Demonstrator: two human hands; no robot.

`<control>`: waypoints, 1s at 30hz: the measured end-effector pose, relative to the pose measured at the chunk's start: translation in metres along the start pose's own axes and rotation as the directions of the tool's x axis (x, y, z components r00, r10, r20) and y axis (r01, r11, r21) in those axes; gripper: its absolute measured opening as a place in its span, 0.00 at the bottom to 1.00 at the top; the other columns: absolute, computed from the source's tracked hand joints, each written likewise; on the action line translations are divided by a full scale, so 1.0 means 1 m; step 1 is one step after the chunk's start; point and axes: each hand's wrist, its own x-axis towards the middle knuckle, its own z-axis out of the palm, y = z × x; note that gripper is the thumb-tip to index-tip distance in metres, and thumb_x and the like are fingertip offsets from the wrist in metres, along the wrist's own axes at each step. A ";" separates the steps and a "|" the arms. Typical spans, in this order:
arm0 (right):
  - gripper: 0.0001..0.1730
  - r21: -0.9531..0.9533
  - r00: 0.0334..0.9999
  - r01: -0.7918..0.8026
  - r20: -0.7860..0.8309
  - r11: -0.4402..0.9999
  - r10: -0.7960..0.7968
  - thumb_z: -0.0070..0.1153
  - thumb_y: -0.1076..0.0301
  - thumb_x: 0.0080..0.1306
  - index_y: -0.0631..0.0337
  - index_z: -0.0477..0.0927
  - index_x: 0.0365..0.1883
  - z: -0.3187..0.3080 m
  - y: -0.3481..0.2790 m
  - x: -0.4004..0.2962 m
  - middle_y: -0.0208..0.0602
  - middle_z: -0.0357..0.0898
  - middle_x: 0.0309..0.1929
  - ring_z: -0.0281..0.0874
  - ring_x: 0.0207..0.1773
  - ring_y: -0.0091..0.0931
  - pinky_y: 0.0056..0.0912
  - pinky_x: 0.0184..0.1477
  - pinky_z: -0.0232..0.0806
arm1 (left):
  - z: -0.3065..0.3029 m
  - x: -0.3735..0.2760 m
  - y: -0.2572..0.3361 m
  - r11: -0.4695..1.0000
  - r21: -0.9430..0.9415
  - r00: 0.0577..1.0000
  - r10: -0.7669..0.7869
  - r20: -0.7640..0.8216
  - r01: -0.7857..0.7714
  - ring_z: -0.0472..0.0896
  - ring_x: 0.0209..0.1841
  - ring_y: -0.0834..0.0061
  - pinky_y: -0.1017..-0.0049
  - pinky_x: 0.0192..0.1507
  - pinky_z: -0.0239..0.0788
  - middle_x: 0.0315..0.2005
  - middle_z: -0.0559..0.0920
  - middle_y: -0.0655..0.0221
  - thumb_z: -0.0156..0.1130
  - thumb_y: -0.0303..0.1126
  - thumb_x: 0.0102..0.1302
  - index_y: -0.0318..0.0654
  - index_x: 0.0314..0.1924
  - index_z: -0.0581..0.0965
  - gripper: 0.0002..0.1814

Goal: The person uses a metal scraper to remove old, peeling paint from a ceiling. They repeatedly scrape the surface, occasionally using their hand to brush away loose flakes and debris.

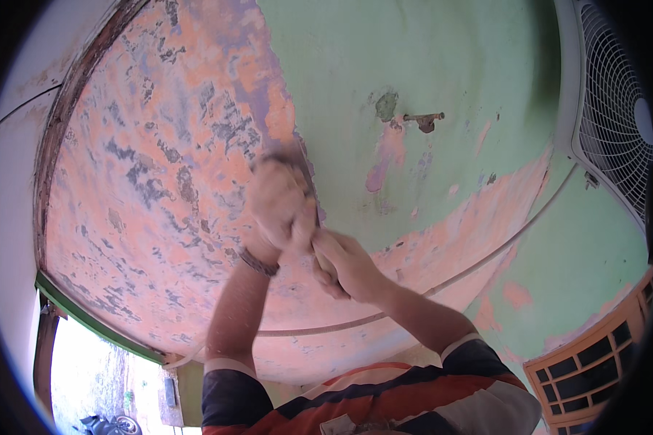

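Before me is a wall with peeling green paint (332, 65) on one side and a patchy pink and orange scraped surface (158, 217) on the other. A bladed hand tool (310, 185) lies against the wall along the ragged border of the green coat. My right hand (353, 266) is wrapped around its pale handle. My left hand (280, 206), blurred and wearing a dark bracelet (258, 263) at the wrist, grips the tool farther up near the blade. The left hand hides much of the blade, so its exact type cannot be told.
A rusty metal peg (424, 118) sticks out of the green wall. At the right is a caged fan (615, 109), above an orange-framed window (582, 375). A thin conduit (479, 258) crosses the wall. A motorcycle (117, 424) shows through the opening at lower left.
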 end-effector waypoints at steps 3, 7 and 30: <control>0.20 0.035 0.992 -0.127 -0.018 0.991 0.128 0.38 0.48 0.76 0.57 0.68 0.38 -0.037 0.071 -0.027 0.28 0.64 0.17 0.56 0.10 0.17 0.20 0.10 0.45 | 0.025 -0.069 0.052 0.988 0.004 0.988 -0.151 0.023 0.151 0.73 0.26 0.62 0.66 0.31 0.65 0.22 0.73 0.62 0.58 0.31 0.45 0.36 0.17 0.68 0.09; 0.21 0.101 0.985 -0.172 -0.003 0.980 0.173 0.38 0.48 0.76 0.58 0.68 0.37 -0.041 0.068 -0.047 0.29 0.66 0.19 0.56 0.10 0.18 0.20 0.10 0.47 | 0.028 -0.071 0.069 0.991 -0.007 0.985 -0.129 0.118 0.131 0.78 0.33 0.57 0.61 0.36 0.69 0.27 0.76 0.59 0.56 0.37 0.48 0.36 0.21 0.71 0.11; 0.14 0.090 0.913 0.393 0.079 0.915 -0.400 0.42 0.55 0.74 0.54 0.68 0.33 0.029 -0.185 0.042 0.22 0.66 0.20 0.57 0.14 0.13 0.17 0.12 0.48 | -0.006 0.177 -0.108 0.868 0.082 0.871 0.483 0.088 -0.489 0.78 0.54 0.51 0.57 0.61 0.63 0.40 0.84 0.54 0.47 0.37 0.67 0.34 0.42 0.81 0.17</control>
